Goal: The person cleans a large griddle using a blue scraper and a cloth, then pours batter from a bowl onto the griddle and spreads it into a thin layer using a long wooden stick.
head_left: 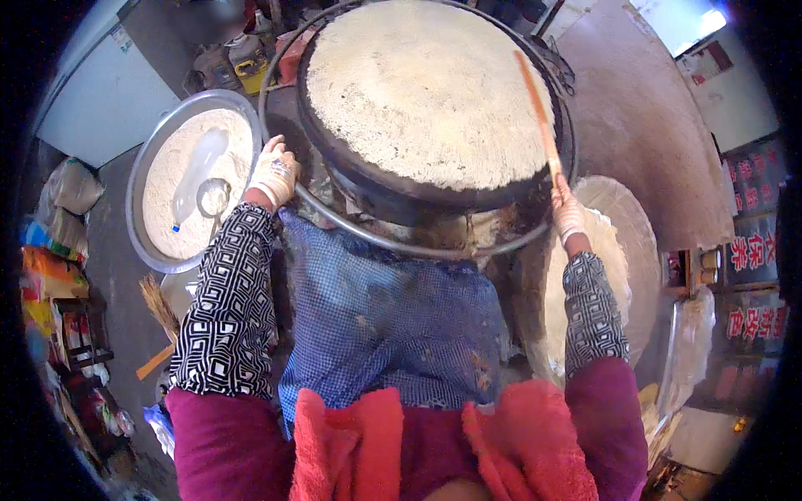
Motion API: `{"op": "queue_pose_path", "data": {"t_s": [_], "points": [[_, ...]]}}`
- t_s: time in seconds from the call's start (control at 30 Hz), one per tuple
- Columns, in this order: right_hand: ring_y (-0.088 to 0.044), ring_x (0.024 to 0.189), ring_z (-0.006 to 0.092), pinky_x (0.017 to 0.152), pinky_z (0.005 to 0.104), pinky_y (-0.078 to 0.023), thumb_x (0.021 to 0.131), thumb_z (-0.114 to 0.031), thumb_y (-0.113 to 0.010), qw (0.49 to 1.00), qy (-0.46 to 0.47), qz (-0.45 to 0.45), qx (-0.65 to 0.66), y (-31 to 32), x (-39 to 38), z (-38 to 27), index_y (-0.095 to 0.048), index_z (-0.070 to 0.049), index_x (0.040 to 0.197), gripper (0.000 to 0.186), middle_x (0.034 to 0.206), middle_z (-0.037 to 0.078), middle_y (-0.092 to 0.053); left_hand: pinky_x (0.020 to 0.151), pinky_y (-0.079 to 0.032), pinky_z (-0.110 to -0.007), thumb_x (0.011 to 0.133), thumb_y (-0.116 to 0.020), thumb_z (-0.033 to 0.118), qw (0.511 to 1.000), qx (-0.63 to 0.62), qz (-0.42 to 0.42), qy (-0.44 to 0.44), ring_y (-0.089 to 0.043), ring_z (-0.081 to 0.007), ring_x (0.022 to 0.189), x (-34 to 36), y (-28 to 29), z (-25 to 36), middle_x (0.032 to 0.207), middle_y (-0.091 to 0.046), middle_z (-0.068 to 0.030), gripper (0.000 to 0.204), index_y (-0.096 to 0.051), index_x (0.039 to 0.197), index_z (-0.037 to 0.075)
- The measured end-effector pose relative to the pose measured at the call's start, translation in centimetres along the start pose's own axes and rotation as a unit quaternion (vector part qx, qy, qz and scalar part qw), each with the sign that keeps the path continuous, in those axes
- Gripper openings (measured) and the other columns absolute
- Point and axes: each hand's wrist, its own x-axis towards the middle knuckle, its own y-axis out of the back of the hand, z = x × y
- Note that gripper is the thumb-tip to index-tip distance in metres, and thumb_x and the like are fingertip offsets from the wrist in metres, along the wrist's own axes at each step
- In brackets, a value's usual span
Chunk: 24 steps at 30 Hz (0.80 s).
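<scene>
Black griddle [393, 200], wooden stick [539, 114] aslant, forward-left.

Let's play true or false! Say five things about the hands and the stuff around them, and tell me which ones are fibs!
1. The right hand holds a long, thin wooden stick. True.
2. A clear plastic bottle with a blue cap lies in the big round silver metal bowl. True.
3. The bowl is on the person's right. False: it is on the left.
4. The left hand holds a stick too. False: it is at the round grey metal hoop, with no stick in it.
5. The big round black griddle has nothing on it. False: a pale, bumpy layer covers most of its top.
</scene>
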Motion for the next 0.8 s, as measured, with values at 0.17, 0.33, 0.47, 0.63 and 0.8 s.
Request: {"op": "queue_pose_path", "data": {"t_s": [0.17,0.33,0.47,0.63,0.8], "points": [[-0.063,0.088,0.0346,0.081,0.038,-0.048,0.099,-0.032,-0.046,0.994,-0.095,0.03,-0.043,1.0,5.9,-1.4,-0.048,-0.025,0.138,0.04,0.106,0.02,-0.066,0.112,-0.026,-0.043,0.072,-0.06,0.016,0.998,0.016,0.057,-0.01,-0.057,-0.0244,0.099,2.7,-3.0,-3.4,0.076,-0.064,-0.0036,0.013,-0.072,0.069,0.02],[-0.037,0.041,0.0121,0.038,0.0291,-0.036,0.098,-0.031,-0.052,0.989,0.029,0.138,0.051,0.5,3.8,5.6,-0.051,-0.031,0.134,0.036,0.058,-0.002,-0.045,0.111,-0.028,-0.043,0.073,-0.059,0.016,0.995,0.074,0.031,-0.066,-0.059,-0.0228,0.099,6.6,-1.2,-1.5,0.078,-0.067,-0.0028,0.015,-0.073,0.074,0.018],[-0.05,0.072,0.0106,0.063,0.0239,-0.044,0.094,-0.009,-0.056,0.954,-0.062,-0.033,0.292,-0.8,-8.6,-8.0,-0.044,-0.016,0.142,0.05,0.095,0.0,-0.054,0.11,-0.03,-0.041,0.072,-0.061,0.018,0.999,0.044,0.027,-0.013,-0.061,-0.0206,0.1,3.7,-2.5,-0.7,0.084,-0.069,-0.0029,0.015,-0.074,0.077,0.018],[-0.06,0.09,0.0126,0.079,0.027,-0.051,0.08,0.001,-0.063,0.956,0.147,-0.093,0.238,-5.2,-20.8,-17.1,-0.042,-0.015,0.143,0.068,0.118,0.009,-0.063,0.075,-0.044,-0.036,0.072,-0.065,0.026,0.997,-0.03,-0.069,0.002,-0.065,-0.0179,0.082,-0.9,3.9,6.1,0.076,-0.071,0.0012,0.011,-0.075,0.073,0.022],[-0.062,0.066,0.0153,0.052,0.0267,-0.048,0.089,-0.01,-0.057,0.772,-0.013,-0.482,0.414,-1.1,-26.0,-32.8,-0.039,-0.008,0.143,0.056,0.094,0.012,-0.066,0.07,-0.046,-0.037,0.079,-0.061,0.024,0.971,-0.234,0.05,0.013,-0.067,-0.0196,0.079,-6.3,8.1,18.6,0.081,-0.071,-0.0032,0.014,-0.074,0.08,0.02]]}}
